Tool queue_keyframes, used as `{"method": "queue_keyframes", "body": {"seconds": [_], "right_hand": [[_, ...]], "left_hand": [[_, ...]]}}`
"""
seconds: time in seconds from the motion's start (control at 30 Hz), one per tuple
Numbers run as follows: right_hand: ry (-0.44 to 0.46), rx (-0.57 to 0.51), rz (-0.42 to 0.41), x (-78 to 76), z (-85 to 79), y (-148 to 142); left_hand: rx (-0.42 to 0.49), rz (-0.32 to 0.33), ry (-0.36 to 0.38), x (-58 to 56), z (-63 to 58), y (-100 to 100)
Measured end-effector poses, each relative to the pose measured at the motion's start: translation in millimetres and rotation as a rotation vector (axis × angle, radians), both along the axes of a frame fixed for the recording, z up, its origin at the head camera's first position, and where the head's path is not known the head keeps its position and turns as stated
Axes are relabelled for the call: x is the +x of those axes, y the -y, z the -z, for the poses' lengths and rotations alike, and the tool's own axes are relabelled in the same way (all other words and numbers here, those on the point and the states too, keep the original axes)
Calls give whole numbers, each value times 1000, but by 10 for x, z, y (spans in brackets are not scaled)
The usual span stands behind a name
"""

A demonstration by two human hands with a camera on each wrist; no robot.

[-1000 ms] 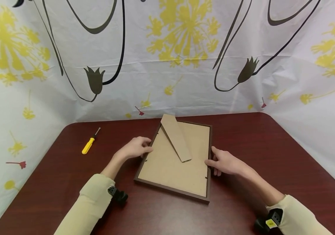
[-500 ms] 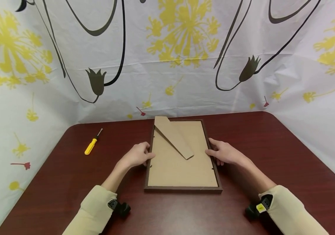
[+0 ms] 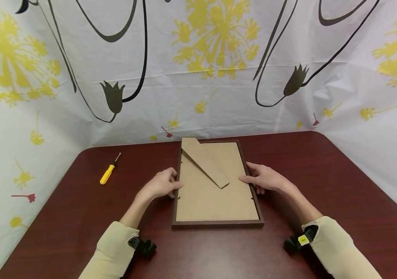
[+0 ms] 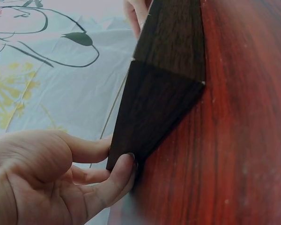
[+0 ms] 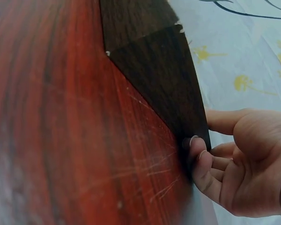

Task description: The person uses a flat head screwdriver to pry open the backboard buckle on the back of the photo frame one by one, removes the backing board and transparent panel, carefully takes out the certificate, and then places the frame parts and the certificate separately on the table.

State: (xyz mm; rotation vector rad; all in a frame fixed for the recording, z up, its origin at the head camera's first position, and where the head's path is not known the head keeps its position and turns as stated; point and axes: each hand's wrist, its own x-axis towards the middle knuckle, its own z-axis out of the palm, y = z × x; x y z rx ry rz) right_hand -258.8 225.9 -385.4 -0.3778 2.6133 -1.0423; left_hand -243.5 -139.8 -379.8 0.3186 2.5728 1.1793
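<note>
A dark brown picture frame (image 3: 218, 223) lies back side up on the table, its tan backing board (image 3: 212, 205) facing me. A folded easel stand (image 3: 203, 161) slants across the backing's upper left. My left hand (image 3: 161, 184) grips the frame's left edge, thumb on top and fingers against the side. On the opposite edge my right hand (image 3: 268, 178) holds the frame the same way, its thumb over the backing. In the left wrist view the left fingertips (image 4: 124, 164) touch the frame's dark side wall; the right wrist view has the right fingertips (image 5: 194, 145) against the other wall.
A yellow-handled screwdriver (image 3: 107, 173) lies on the reddish-brown table (image 3: 198, 252), to the left of the frame. Behind the table hangs a white sheet (image 3: 149, 58) printed with yellow and dark flowers. Both wrists carry small black cameras.
The picture frame has turned from a tilt to nearly square with the table's front, both hands moving with it. Over the last half second it has barely shifted. The screwdriver stays in place.
</note>
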Motion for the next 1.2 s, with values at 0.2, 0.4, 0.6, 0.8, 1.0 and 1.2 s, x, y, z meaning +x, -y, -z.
{"method": "queue_keyframes", "body": {"seconds": [0.2, 0.4, 0.6, 0.8, 1.0, 1.2], "right_hand": [[5, -5, -1, -6, 8, -16], [12, -9, 6, 1, 16, -11], [14, -7, 5, 17, 15, -4], [12, -10, 7, 21, 28, -6], [1, -9, 1, 22, 26, -8], [-1, -6, 4, 22, 14, -12]], "left_hand": [[42, 20, 19, -35, 2, 43], [87, 2, -13, -98, -57, 165], [26, -121, -151, -153, -133, 447], [-28, -291, -221, -171, -188, 807], [-47, -468, -289, -162, -162, 1099], [-27, -611, -319, -150, -87, 1317]]}}
